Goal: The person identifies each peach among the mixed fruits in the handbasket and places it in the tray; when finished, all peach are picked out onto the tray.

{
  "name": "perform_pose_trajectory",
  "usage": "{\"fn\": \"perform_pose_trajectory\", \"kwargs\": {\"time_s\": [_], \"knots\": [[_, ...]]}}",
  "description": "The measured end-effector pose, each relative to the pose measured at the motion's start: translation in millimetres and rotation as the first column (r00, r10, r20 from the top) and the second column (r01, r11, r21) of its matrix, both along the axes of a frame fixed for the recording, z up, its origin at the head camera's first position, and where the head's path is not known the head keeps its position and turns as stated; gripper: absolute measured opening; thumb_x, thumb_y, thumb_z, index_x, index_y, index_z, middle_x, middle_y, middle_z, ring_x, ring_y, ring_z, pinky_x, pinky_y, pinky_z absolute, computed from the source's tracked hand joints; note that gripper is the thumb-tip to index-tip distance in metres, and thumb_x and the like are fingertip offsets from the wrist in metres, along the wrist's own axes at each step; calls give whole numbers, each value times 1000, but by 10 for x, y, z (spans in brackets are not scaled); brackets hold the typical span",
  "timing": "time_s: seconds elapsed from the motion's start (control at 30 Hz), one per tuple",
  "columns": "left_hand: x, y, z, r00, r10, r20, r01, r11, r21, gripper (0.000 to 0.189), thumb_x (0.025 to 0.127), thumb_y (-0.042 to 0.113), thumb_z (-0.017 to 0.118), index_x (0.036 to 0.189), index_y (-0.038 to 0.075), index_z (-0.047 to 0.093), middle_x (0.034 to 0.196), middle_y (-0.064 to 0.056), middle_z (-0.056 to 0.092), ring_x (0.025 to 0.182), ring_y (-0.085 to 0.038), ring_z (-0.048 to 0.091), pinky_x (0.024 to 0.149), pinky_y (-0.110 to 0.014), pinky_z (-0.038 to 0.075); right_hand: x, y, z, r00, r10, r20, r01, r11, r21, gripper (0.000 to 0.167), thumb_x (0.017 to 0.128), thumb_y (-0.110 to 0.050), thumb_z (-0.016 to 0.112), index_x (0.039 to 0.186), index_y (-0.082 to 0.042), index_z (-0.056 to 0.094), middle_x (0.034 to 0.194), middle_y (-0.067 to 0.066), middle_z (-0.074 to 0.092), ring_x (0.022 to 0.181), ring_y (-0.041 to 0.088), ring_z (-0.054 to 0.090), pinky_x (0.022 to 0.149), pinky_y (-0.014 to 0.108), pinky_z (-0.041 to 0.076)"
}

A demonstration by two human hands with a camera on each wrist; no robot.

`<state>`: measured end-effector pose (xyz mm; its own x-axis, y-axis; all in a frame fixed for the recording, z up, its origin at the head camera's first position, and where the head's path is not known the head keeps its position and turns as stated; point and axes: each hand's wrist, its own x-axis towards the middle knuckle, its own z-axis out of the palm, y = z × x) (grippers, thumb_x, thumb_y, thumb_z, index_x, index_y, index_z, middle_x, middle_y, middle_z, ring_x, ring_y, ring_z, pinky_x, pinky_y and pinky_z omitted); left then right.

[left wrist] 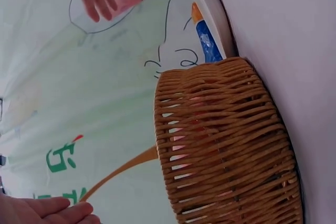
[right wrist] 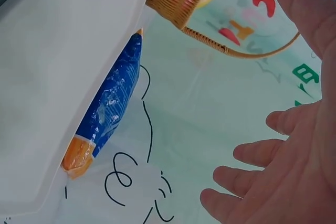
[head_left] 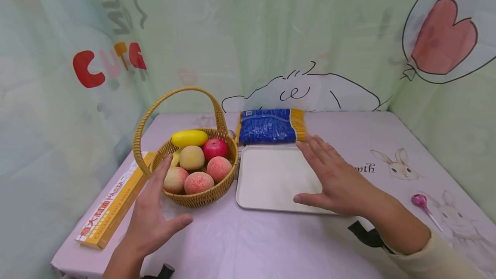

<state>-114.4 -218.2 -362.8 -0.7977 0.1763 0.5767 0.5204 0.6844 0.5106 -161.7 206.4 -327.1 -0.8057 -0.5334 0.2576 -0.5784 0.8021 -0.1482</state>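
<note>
My left hand [head_left: 149, 216] hovers with fingers extended and thumb apart, in front of a wicker basket [head_left: 193, 200]. It holds nothing. Inside the basket lie a yellow banana-shaped fruit [head_left: 190, 138], a red apple [head_left: 215, 149], a tan round fruit [head_left: 192, 157] and several pinkish peaches [head_left: 199, 183]. My right hand [head_left: 337, 180] is raised over the right part of a white tray [head_left: 271, 180], its fingers spread and nothing in it. The left wrist view shows the basket's woven side [left wrist: 226, 140] close by. In the right wrist view the palm [right wrist: 294, 166] faces the tray's side.
Behind the tray lies a blue and yellow plastic packet [head_left: 267, 126]. A long yellow and white pasta box [head_left: 112, 206] lies left of the basket. At the right, a wrapped lollipop [head_left: 420, 200] rests on the printed tablecloth [head_left: 217, 244]. A curtain [head_left: 193, 33] hangs behind.
</note>
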Motion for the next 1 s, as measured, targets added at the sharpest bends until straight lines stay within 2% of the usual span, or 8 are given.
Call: {"fn": "perform_pose_trajectory", "kwargs": {"time_s": [0.1,0.2,0.37,0.43,0.53,0.77,0.87,1.0], "knots": [[36,-53,-5,1000,-8,-17,9,998,65,111,77,68,80,165,24,27,169,0,34,155,-21,32,124,-45,30,-33,-23,-5,1000,22,11,-22,1000,-14,117,86,-72,70,168,-15,10,173,18,13,159,42,15,118,68,29],[53,-84,-14,997,-17,-78,27,991,132,105,83,71,72,164,20,31,168,-3,36,155,-16,32,123,-20,22,-66,-40,-10,999,40,25,-39,999,-35,118,84,-72,72,167,-14,12,173,17,14,157,43,21,114,67,35],[54,-112,-19,966,-23,-256,88,965,245,103,88,72,65,158,2,38,163,-17,42,152,-17,38,121,-18,28,-100,-54,1,994,60,86,-53,995,-89,117,82,-73,72,167,-19,13,174,12,15,152,44,33,105,68,45],[51,-140,-7,958,-8,-288,90,958,273,101,90,70,65,157,-1,38,161,-20,42,152,-20,38,121,-19,30,-107,-67,5,991,74,114,-60,991,-116,117,82,-74,72,167,-21,13,174,11,16,151,45,35,106,69,44],[32,-210,7,965,15,-262,70,947,312,95,93,63,67,158,1,37,163,-18,40,152,-20,36,121,-19,29,-128,-104,10,981,100,166,-75,985,-155,119,80,-74,74,168,-22,12,174,9,15,153,42,33,112,67,40],[-18,-343,34,995,58,-84,-18,909,416,75,101,49,60,162,14,34,166,-10,37,153,-14,34,120,-15,27,-213,-236,65,942,192,276,-125,962,-244,120,77,-71,79,167,-20,17,172,8,23,155,35,32,119,60,34],[-28,-370,81,1000,-25,6,18,849,529,66,107,42,51,163,13,31,167,-13,35,153,-16,35,119,-15,28,-257,-293,74,919,228,321,-147,955,-259,117,79,-66,81,166,-17,21,170,10,30,153,36,36,118,61,34],[-99,-419,129,982,-177,65,89,740,667,68,109,45,44,163,7,28,166,-10,35,153,-16,33,122,-17,26,-314,-372,87,891,242,384,-145,954,-264,113,80,-62,82,166,-17,23,169,9,33,153,36,37,118,61,36]]}}
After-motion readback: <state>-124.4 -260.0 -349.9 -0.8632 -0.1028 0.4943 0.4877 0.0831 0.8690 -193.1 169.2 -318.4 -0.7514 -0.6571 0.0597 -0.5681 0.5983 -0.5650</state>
